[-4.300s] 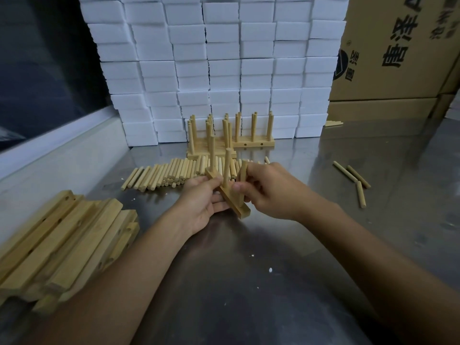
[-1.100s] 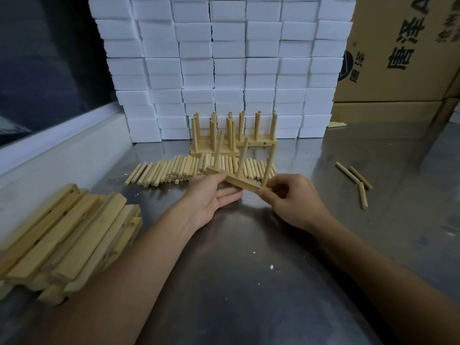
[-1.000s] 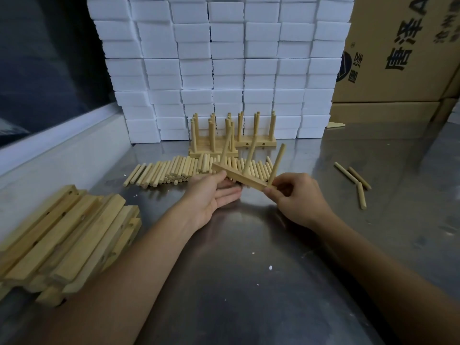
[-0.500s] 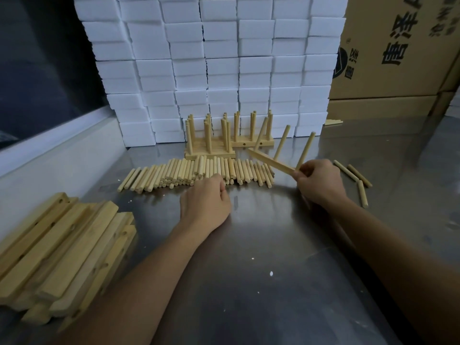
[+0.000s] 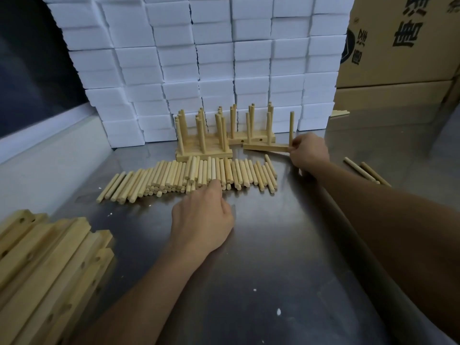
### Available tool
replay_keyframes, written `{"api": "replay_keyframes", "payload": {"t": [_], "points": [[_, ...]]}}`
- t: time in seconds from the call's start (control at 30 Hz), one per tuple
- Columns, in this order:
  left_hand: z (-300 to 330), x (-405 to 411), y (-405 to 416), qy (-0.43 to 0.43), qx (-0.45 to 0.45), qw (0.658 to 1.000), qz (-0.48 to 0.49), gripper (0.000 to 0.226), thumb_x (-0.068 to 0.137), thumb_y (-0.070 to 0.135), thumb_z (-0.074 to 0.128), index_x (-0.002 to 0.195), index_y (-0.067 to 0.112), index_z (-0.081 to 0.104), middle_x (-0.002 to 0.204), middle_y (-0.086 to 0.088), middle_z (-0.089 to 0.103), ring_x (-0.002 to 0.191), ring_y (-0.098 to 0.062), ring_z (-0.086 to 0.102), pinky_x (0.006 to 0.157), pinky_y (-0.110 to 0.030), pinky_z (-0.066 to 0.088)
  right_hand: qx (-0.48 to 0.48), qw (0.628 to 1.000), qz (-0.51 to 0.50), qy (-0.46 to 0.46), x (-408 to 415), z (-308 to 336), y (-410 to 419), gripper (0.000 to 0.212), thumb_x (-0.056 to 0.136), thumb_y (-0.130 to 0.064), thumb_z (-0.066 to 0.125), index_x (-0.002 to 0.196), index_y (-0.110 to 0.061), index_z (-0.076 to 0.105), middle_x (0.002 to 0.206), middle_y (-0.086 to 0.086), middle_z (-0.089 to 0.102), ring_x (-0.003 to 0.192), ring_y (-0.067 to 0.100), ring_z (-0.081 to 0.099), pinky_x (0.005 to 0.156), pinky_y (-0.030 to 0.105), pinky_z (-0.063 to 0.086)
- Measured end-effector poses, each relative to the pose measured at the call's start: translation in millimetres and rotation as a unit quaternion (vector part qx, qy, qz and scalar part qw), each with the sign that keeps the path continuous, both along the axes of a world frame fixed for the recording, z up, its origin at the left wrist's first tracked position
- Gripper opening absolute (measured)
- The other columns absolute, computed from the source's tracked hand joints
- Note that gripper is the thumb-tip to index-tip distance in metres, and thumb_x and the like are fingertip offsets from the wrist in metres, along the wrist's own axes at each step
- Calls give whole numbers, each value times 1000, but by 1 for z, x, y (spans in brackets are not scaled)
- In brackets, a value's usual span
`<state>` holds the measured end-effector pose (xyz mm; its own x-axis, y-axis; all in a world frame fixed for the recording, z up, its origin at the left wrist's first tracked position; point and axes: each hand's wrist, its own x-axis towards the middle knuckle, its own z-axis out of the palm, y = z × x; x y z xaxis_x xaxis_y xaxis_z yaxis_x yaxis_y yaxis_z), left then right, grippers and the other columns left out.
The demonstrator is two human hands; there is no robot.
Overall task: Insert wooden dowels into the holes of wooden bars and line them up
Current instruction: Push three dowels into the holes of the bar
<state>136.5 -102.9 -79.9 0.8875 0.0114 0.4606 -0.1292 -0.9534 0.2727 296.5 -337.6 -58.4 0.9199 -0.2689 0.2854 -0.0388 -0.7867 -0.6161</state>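
Note:
My right hand [image 5: 308, 151] pinches the right end of a wooden bar [image 5: 266, 146] that has upright dowels in it. The bar sits low at the back of the steel table [image 5: 273, 270], just in front of the right-hand finished bar [image 5: 251, 140]. A left-hand block of finished bars [image 5: 204, 153] stands beside it, dowels upright. My left hand [image 5: 201, 217] lies over the near ends of a long row of loose dowels [image 5: 174, 176]; its fingertips touch them and its thumb is held apart.
A stack of empty drilled bars [image 5: 49, 265] lies at the near left. A few stray dowels [image 5: 361, 170] lie to the right of my right forearm. White foam blocks [image 5: 211, 58] wall the back, with cardboard boxes [image 5: 398, 46] at the back right.
My left hand let go of the bar and dropped onto the dowel row. My right hand carried the bar back and right, lowering it beside the finished bars.

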Motion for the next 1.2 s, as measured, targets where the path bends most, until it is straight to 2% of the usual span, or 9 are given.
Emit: {"api": "replay_keyframes", "payload": {"t": [0.1,0.27,0.4,0.53,0.63,0.83,1.2], "points": [[0,0,0,8,-5,1000,-1,5,92,25,45,88,25,43,69,9,48,57,-4,38,50,-31,23,-30,999,16,16,15,1,6,18,96,-16,60,110,-12,70,118,12,61,94,29,63,89,41,54],[1,-1,0,21,-7,1000,-8,5,93,26,45,89,25,42,69,8,50,59,-7,44,53,-32,30,-42,998,20,29,31,0,15,18,96,-12,58,110,-10,69,104,11,66,90,29,66,89,47,56],[1,-1,0,20,-2,1000,-9,6,94,27,44,89,26,41,69,8,50,59,-8,45,53,-31,31,-42,999,11,21,39,0,21,18,94,-13,59,110,-12,66,97,8,65,84,27,65,85,40,56],[1,-1,0,12,-2,1000,-12,8,93,27,45,87,27,41,68,8,50,58,-6,44,49,-28,26,-34,999,-12,-1,41,-2,26,19,91,-17,60,110,-14,59,101,6,62,91,26,60,82,38,52],[1,-1,0,13,-4,1000,-13,9,94,27,46,86,27,41,69,8,50,58,-6,45,49,-27,25,-50,999,-10,-7,40,-4,29,15,91,-13,57,104,-16,63,101,6,65,94,27,62,87,43,54],[1,0,0,15,-7,1000,-12,8,93,27,45,86,27,41,69,8,51,59,-6,45,50,-28,27,-65,998,10,1,34,-6,32,22,92,-15,55,108,-17,70,108,5,68,100,25,63,94,45,53],[-2,2,3,12,-5,1000,-10,9,92,24,46,84,25,42,65,7,50,56,-9,45,49,-29,26,-58,997,47,26,2,-4,29,18,93,-11,58,102,-10,73,97,8,70,89,22,66,86,37,58]]}}
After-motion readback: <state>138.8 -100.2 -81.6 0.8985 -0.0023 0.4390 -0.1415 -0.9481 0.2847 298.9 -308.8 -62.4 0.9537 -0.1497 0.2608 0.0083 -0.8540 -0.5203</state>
